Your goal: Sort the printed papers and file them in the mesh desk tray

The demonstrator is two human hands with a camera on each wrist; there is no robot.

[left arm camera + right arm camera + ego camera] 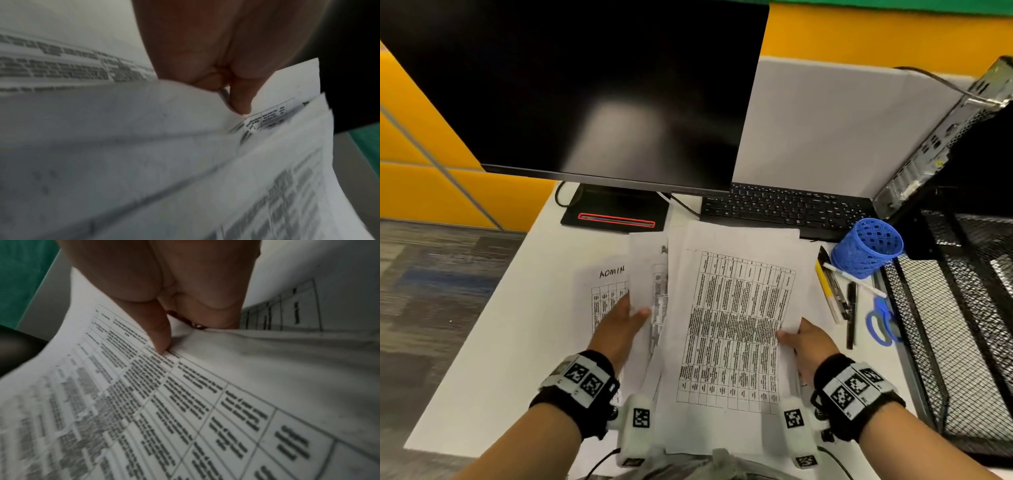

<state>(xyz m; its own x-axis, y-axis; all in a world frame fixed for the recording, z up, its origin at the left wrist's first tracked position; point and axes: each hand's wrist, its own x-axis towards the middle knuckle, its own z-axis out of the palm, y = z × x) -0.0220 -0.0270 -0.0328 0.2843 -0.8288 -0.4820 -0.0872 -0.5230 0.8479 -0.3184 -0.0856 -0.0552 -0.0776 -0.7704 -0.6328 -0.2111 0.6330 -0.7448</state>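
Near the front edge of the white table (493, 346), the right hand (808, 346) pinches a stack of printed papers (732, 329) by its right side, thumb on top. The left hand (619, 329) grips a separate sheet (643, 274) beside it, above a page marked ADMIN (602, 291). The black mesh desk tray (935, 329) stands at the table's right edge.
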